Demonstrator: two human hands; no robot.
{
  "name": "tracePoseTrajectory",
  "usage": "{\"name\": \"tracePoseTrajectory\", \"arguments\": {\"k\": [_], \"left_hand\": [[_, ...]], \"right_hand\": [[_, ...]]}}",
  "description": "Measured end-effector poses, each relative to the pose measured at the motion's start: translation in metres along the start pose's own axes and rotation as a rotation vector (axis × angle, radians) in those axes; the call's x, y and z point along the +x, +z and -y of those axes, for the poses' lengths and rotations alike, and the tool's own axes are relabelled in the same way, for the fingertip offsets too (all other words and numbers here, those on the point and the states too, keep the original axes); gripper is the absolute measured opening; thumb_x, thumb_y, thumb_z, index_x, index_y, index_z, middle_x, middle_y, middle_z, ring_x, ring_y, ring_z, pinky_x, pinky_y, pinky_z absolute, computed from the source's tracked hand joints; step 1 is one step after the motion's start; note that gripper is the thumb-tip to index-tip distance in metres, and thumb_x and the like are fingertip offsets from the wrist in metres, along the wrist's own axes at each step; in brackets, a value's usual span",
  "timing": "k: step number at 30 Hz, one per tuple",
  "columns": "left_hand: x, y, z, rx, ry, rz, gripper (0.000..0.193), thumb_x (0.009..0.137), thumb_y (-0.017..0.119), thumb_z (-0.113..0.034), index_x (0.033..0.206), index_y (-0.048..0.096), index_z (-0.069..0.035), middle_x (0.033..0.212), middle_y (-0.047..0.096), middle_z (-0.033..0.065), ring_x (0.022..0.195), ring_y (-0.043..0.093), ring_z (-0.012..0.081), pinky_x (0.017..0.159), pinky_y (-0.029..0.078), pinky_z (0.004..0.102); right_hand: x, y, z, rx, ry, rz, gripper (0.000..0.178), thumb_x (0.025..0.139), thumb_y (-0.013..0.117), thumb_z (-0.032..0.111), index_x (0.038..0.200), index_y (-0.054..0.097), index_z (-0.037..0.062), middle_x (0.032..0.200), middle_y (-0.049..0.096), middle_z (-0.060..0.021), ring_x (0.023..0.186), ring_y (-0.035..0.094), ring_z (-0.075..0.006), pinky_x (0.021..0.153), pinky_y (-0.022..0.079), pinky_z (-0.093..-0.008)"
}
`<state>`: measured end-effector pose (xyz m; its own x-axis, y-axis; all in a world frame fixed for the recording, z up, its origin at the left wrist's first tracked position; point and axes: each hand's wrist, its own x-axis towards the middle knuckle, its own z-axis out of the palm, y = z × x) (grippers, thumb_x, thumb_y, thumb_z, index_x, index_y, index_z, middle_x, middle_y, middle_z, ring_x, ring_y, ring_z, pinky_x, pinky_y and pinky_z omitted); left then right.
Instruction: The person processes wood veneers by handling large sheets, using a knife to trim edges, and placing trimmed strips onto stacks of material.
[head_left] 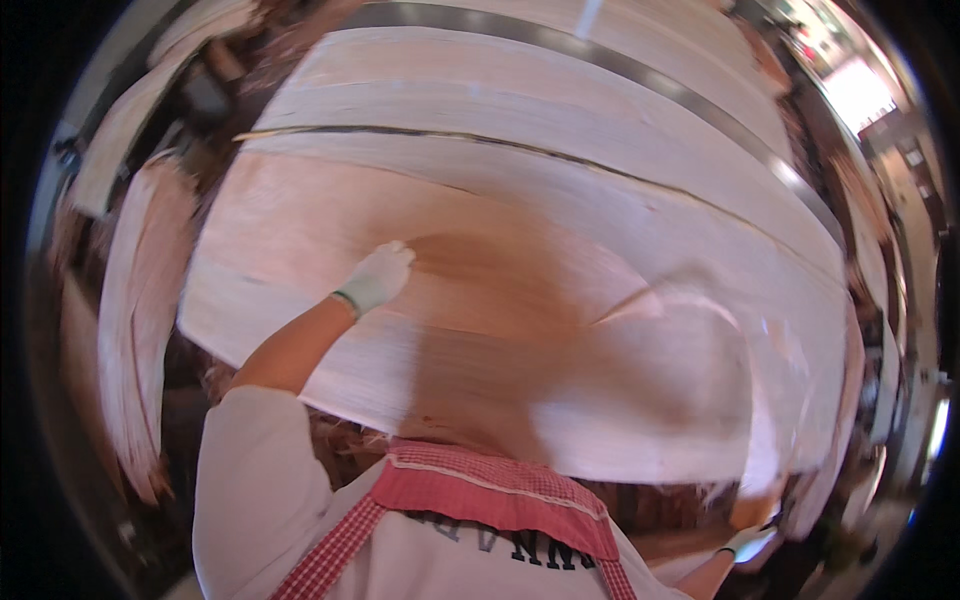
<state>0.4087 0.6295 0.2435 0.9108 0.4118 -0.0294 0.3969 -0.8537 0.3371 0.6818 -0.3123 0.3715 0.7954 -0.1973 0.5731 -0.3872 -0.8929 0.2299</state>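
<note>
A: ok so the big sheets (330,220) look like thin wood veneer to me, matt, fine grain, mostly smooth but kinda frayed along the near edge.
B: yep, and the upright-looking strip (145,300) at left seems to be rougher wood, all ragged. The band (660,85) across the far side looks like glossy metal tho.
A: gloves (380,277)?
B: white cloth, matt. Apron (480,470) is checked cloth, shirt (260,470) is soft matt fabric.

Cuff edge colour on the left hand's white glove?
Dark green cuff edge on the white glove; shows best in the head view.
</note>
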Motion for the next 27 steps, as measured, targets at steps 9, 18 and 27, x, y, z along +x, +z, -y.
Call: {"name": "tracePoseTrajectory", "arguments": {"k": [9,18,27], "left_hand": [[0.085,-0.106,-0.023,-0.069,0.099,-0.034,0.038,0.093,0.050,-0.029,0.119,0.057,-0.001,0.122,0.056,0.0251,0.111,0.054,0.0417,0.095,0.044,0.0472],[0.267,-0.356,-0.186,-0.949,0.388,-0.651,0.048,0.091,0.063,-0.030,0.122,0.054,0.004,0.115,0.063,0.0193,0.110,0.059,0.0230,0.093,0.045,0.0337],[0.157,-0.340,-0.230,-1.180,0.375,-0.448,0.021,0.092,0.062,-0.020,0.093,0.064,0.000,0.084,0.065,0.0032,0.078,0.057,0.0109,0.074,0.047,0.0262]], "right_hand": [[-0.199,-0.048,-0.075,-0.074,0.735,0.637,0.045,0.092,0.053,0.039,0.117,0.062,0.0027,0.107,0.067,-0.0151,0.088,0.066,-0.0280,0.066,0.053,-0.0386],[-0.029,-0.218,0.148,0.988,0.470,0.107,0.050,0.091,0.063,0.035,0.120,0.054,-0.0056,0.099,0.065,-0.0251,0.075,0.062,-0.0279,0.067,0.050,-0.0368],[-0.022,-0.353,0.431,1.624,0.014,0.741,0.027,0.095,0.055,0.025,0.117,0.063,0.0111,0.085,0.065,-0.0016,0.056,0.051,-0.0060,0.039,0.034,-0.0213]]}}
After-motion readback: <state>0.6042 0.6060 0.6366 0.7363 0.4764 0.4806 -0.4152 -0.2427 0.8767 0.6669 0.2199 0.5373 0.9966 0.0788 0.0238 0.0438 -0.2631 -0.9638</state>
